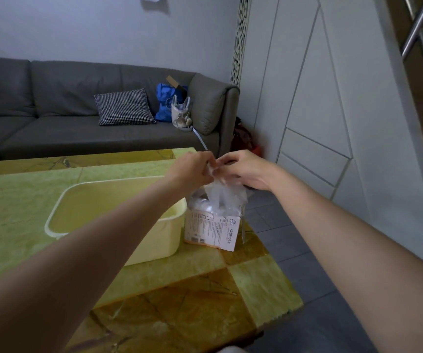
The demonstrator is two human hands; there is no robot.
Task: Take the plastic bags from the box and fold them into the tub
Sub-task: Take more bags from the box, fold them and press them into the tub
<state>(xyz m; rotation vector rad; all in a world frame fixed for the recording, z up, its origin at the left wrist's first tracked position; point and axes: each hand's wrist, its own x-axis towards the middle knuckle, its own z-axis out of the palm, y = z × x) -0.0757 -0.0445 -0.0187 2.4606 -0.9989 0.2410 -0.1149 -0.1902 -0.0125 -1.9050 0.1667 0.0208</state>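
Nearest my camera, both forearms reach forward over the counter, a yellow-green tiled surface. I note the left hand and the right hand meeting just above the box, fingertips of each pinched on the top of a clear plastic bag. The bag hangs crumpled from the fingers down to the open box top. The box stands upright near the counter's right edge, touching or just beside the cream tub on its left. I see nothing inside the tub. A grey sofa lies beyond.
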